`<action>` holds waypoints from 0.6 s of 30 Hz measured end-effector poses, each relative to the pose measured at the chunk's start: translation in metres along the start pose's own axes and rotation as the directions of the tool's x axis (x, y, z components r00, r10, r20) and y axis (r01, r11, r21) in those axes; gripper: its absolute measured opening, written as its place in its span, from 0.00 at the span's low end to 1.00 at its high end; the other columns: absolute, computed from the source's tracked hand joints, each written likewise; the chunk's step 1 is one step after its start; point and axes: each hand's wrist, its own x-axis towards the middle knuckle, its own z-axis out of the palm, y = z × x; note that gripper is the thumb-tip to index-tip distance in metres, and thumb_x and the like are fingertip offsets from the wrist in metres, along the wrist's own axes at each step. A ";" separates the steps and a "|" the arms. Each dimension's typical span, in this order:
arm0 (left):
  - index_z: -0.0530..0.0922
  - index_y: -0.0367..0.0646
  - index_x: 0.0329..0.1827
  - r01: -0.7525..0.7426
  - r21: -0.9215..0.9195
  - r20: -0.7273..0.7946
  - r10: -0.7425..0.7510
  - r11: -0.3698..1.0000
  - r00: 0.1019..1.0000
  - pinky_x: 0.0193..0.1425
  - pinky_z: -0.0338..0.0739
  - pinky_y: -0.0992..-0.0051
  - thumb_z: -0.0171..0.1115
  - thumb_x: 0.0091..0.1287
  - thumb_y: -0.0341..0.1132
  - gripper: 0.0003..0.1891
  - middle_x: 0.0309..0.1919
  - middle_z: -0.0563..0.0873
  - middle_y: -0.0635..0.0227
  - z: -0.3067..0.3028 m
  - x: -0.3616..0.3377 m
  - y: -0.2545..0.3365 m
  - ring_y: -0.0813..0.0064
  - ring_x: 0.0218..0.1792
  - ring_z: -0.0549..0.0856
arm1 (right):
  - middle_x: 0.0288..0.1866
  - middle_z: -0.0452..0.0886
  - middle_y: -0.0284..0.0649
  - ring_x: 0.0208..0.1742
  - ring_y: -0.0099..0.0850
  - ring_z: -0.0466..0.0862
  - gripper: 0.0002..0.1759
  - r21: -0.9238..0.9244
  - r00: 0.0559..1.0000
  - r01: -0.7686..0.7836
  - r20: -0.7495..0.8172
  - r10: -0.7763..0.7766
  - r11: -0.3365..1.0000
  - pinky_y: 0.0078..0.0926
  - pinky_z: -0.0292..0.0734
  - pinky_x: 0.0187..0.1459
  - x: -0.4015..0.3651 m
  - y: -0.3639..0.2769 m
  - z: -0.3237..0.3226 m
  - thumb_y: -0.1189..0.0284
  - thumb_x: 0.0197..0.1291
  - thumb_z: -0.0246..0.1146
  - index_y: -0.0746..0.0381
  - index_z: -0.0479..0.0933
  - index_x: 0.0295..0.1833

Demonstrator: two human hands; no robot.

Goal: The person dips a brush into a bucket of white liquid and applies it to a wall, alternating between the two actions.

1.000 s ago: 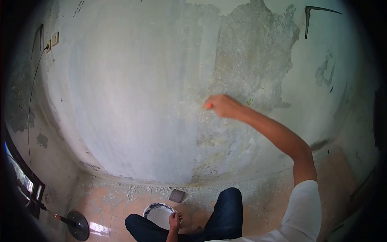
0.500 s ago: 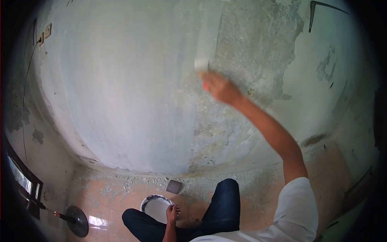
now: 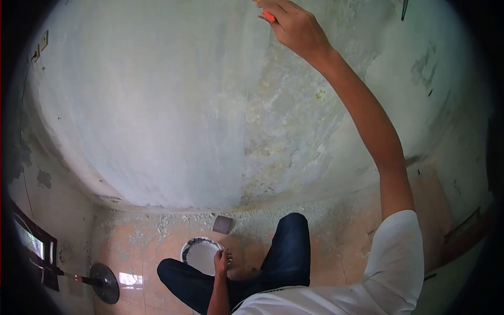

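My right hand (image 3: pixel 298 30) is raised to the top edge of the view, close to the wall (image 3: pixel 173 105). Its fingers are wrapped around the orange-red handle of a paintbrush (image 3: pixel 269 16); the bristles are out of frame. Low down, between my knees, a white bucket (image 3: pixel 185 253) holds white paint and has dark smears along its rim. My left hand (image 3: pixel 222 259) grips the bucket's right rim with curled fingers. Left of the brush the wall has a pale, even coat, while the strip below my right hand is patchy, rough and yellowish.
A grey-brown sanding block or pad (image 3: pixel 223 224) lies on the tiled floor (image 3: pixel 173 236) beyond the bucket, among flakes of scraped paint. A round dark stand base (image 3: pixel 105 283) stands at the lower left. A cable hangs from wall sockets (image 3: pixel 44 40) on the left.
My right hand has moved upward along the wall with the paintbrush, taking the bristles out of view. The camera view has shifted slightly. My left hand stays at the bucket rim.
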 end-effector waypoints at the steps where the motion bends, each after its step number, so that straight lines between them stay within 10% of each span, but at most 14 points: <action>1: 0.80 0.32 0.59 -0.013 -0.036 0.013 0.014 0.999 1.000 0.34 0.78 0.79 0.64 0.83 0.41 0.17 0.40 0.88 0.64 0.000 -0.002 0.002 0.80 0.33 0.86 | 0.46 0.92 0.49 0.44 0.41 0.93 0.08 -0.096 0.998 0.045 -0.045 -0.050 0.994 0.34 0.93 0.42 -0.004 -0.004 0.000 0.71 0.74 0.68 0.65 0.85 0.51; 8: 0.82 0.33 0.62 -0.004 0.062 -0.005 0.004 0.998 1.000 0.40 0.82 0.75 0.59 0.85 0.41 0.18 0.44 0.91 0.61 -0.002 -0.010 0.006 0.75 0.38 0.90 | 0.49 0.92 0.49 0.48 0.42 0.93 0.06 0.233 0.971 0.018 0.226 -0.072 0.972 0.29 0.94 0.39 -0.187 -0.158 0.052 0.73 0.73 0.67 0.63 0.83 0.51; 10: 0.83 0.33 0.61 -0.010 0.053 0.001 0.010 0.999 1.000 0.40 0.81 0.75 0.59 0.85 0.41 0.18 0.44 0.91 0.61 -0.003 -0.004 0.004 0.75 0.38 0.89 | 0.49 0.91 0.49 0.49 0.43 0.92 0.05 0.425 0.872 -0.326 0.481 0.095 0.845 0.38 0.93 0.45 -0.183 -0.168 0.042 0.72 0.73 0.66 0.61 0.83 0.49; 12: 0.83 0.33 0.61 0.006 0.058 0.007 -0.006 0.998 1.000 0.40 0.81 0.75 0.59 0.85 0.41 0.17 0.43 0.91 0.61 -0.004 -0.006 0.002 0.76 0.37 0.89 | 0.58 0.92 0.45 0.52 0.39 0.94 0.13 0.321 0.892 -0.255 0.442 0.093 0.912 0.36 0.93 0.54 -0.159 -0.122 0.055 0.69 0.77 0.66 0.59 0.87 0.62; 18: 0.83 0.34 0.61 -0.046 0.034 0.007 0.046 0.998 0.999 0.40 0.81 0.77 0.58 0.86 0.41 0.18 0.42 0.91 0.62 0.001 -0.001 0.004 0.77 0.37 0.88 | 0.50 0.89 0.43 0.55 0.37 0.92 0.06 0.123 0.991 -0.076 0.122 0.061 0.990 0.30 0.94 0.45 -0.092 -0.079 0.033 0.72 0.69 0.71 0.61 0.84 0.48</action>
